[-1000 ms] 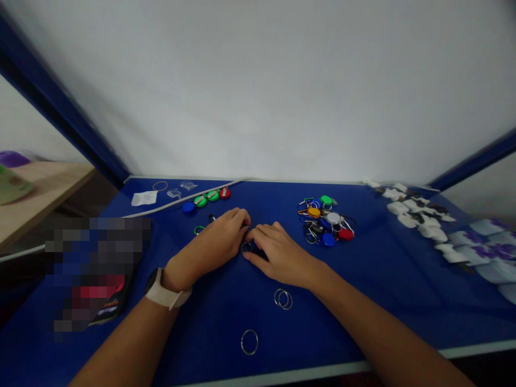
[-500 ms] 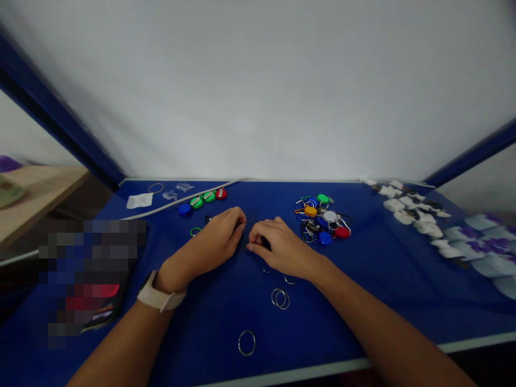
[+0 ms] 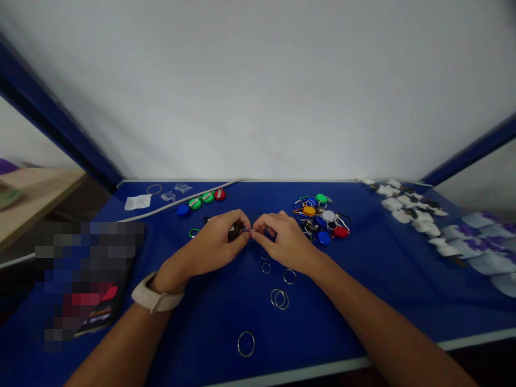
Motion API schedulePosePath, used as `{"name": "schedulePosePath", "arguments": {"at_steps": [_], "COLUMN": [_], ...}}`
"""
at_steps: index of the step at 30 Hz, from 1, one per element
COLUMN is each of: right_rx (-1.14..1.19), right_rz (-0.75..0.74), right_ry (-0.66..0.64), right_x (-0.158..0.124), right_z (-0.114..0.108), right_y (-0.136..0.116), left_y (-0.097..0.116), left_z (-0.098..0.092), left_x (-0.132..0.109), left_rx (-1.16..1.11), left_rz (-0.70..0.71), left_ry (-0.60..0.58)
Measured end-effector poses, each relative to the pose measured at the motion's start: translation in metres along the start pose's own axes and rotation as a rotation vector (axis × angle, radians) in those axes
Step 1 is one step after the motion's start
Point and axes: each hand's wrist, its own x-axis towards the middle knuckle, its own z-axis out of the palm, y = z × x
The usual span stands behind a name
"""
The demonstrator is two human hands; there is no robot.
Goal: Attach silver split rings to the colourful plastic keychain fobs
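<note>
My left hand [image 3: 215,242] and my right hand [image 3: 284,239] meet fingertip to fingertip just above the blue table [image 3: 382,279]. The left hand is closed round a small dark key tag [image 3: 234,231]. The right hand pinches a small metal ring [image 3: 253,231] against it. Several loose metal key rings lie on the cloth right under and in front of the hands: small ones [image 3: 265,267], a mid-sized one [image 3: 289,276], a doubled pair [image 3: 280,299] and a big one [image 3: 246,344] near the front edge.
A heap of coloured key tags with rings [image 3: 322,217] lies right of the hands. A row of blue, green and red tags [image 3: 200,202] and a white cable [image 3: 169,207] lie at back left. White and purple packets [image 3: 435,226] fill the right side. A dark booklet [image 3: 97,314] sits left.
Both hands lifted off the cloth and came together, the left now showing the dark tag and the right pinching a ring. Small rings that the right hand covered now lie in view.
</note>
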Motion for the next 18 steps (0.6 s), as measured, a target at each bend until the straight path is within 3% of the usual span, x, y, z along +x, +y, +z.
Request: {"name": "schedulePosePath", "arguments": {"at_steps": [7,18], "right_rx": [0.051,0.365], "right_rz": [0.056,0.1], "right_ry": [-0.011,-0.037], "right_x": [0.0002,0.002], "right_z": [-0.0015,-0.0093], "right_y": [0.0003,0.0008], "left_y": [-0.0019,-0.0055], "left_z": [0.0002,-0.0008], "left_x": [0.0002,-0.0001], "left_rx": [0.016,-0.059], "left_rz": [0.016,0.059], "left_ry": [0.006,0.109]}}
